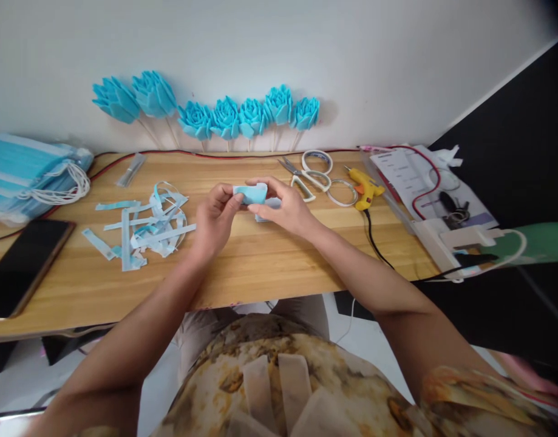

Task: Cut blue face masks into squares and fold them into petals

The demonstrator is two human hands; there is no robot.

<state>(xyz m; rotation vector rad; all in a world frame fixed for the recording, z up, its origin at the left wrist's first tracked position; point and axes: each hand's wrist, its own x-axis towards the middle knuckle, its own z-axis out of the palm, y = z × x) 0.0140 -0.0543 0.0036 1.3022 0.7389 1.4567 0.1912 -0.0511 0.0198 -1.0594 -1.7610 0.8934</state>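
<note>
Between my two hands is a small folded piece of blue and white face mask fabric [251, 194], held a little above the wooden table. My left hand [217, 217] pinches its left end between thumb and fingers. At its right side, my right hand [285, 209] grips it with fingers along the top edge and the thumb below. Another pale blue fabric piece [263, 217] shows under the right thumb, partly hidden by that hand. Left of my left hand lies a loose heap of cut mask strips and ear loops [158, 224].
Several blue fabric flowers on sticks [226, 118] lean against the wall. Scissors [306, 176], a tape roll [317, 161] and a yellow glue gun [364, 187] lie to the right. A power strip [436, 246], a phone [28, 267] and stacked masks [28, 173] flank the table [269, 267].
</note>
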